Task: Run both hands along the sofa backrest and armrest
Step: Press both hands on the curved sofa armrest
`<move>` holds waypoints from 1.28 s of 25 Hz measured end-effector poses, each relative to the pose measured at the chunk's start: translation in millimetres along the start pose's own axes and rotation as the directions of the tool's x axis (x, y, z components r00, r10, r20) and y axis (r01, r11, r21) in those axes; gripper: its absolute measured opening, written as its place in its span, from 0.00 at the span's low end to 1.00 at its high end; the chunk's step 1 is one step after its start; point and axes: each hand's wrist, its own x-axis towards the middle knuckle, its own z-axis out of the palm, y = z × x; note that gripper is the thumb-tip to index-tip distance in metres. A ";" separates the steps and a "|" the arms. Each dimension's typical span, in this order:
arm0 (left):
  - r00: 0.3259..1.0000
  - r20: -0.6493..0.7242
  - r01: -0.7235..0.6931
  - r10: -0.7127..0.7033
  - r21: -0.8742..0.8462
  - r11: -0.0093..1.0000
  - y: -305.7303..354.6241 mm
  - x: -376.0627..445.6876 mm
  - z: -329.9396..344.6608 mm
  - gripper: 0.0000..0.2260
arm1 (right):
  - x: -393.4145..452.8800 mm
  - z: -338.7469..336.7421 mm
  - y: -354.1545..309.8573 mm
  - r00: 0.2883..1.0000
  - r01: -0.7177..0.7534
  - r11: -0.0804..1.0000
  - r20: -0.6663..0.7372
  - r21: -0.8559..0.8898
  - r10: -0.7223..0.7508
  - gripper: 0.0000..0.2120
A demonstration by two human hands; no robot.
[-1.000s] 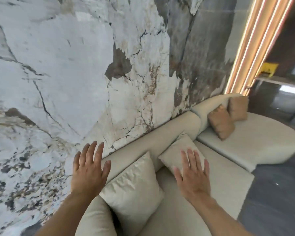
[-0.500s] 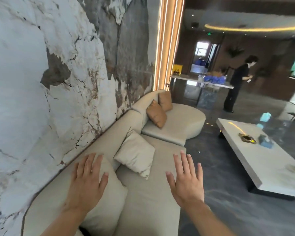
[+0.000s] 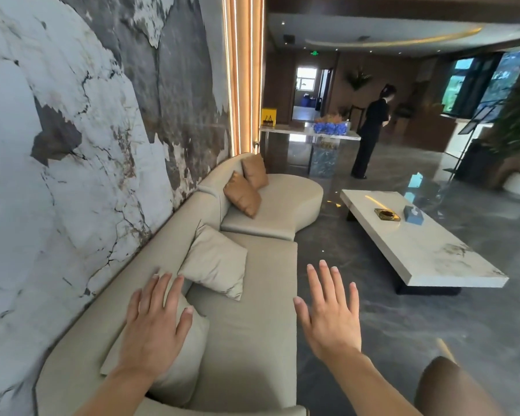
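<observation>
Head camera view, looking down and forward along a long beige sofa (image 3: 246, 340) set against a marble-patterned wall (image 3: 72, 145). Nearest, the sofa's curved armrest (image 3: 222, 411) crosses the bottom edge of the view, with both bare forearms reaching over it. The left hand (image 3: 155, 331) is spread flat, palm down, fingers open and holding nothing, over a beige cushion (image 3: 189, 355) that leans at the near end of the backrest (image 3: 126, 298); whether the palm presses on the cushion cannot be told. The right hand (image 3: 332, 313) is also fully open with fingers splayed, empty, held in the air at the front edge of the sofa seat, above the dark polished floor (image 3: 403, 340). Beyond the left hand, a second beige cushion (image 3: 215, 262) rests against the backrest. Farther along, two tan cushions (image 3: 246, 189) lean at the sofa's rounded far section. To the right stands a low white counter (image 3: 427, 250) carrying an ashtray (image 3: 387, 214) and a blue tissue box (image 3: 413, 214). In the far background a person in dark clothes (image 3: 371, 130) stands beside a long counter (image 3: 306, 133) holding blue flowers (image 3: 330, 127).
</observation>
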 end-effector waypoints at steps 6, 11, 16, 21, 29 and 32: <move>0.996 0.005 -0.085 0.085 -0.030 0.996 -84.0 -12.5 -3.6 0.27 | -35.6 6.0 -85.7 0.996 -0.085 0.996 0.000 -0.012 0.085 0.30; 0.987 0.079 -0.133 0.138 -0.069 0.989 -181.6 -36.1 21.1 0.27 | -79.4 33.0 -184.9 0.989 -0.120 0.993 0.084 -0.019 0.121 0.30; 0.958 0.198 -0.185 0.209 -0.134 0.974 -221.5 -79.4 66.9 0.27 | -129.5 73.3 -227.1 0.964 -0.163 0.985 0.204 -0.057 0.172 0.30; 0.902 0.357 -0.192 0.241 -0.168 0.967 -240.3 -129.2 120.4 0.27 | -182.7 129.7 -243.8 0.914 -0.198 0.978 0.349 -0.068 0.209 0.31; 0.862 0.423 -0.226 0.280 -0.173 0.959 -240.4 -172.8 200.6 0.27 | -245.3 230.0 -251.0 0.861 -0.164 0.984 0.476 -0.071 0.178 0.33; 0.867 0.398 -0.249 0.300 -0.175 0.953 -238.2 -173.4 234.5 0.27 | -253.0 261.2 -255.5 0.859 -0.142 0.989 0.491 -0.037 0.141 0.33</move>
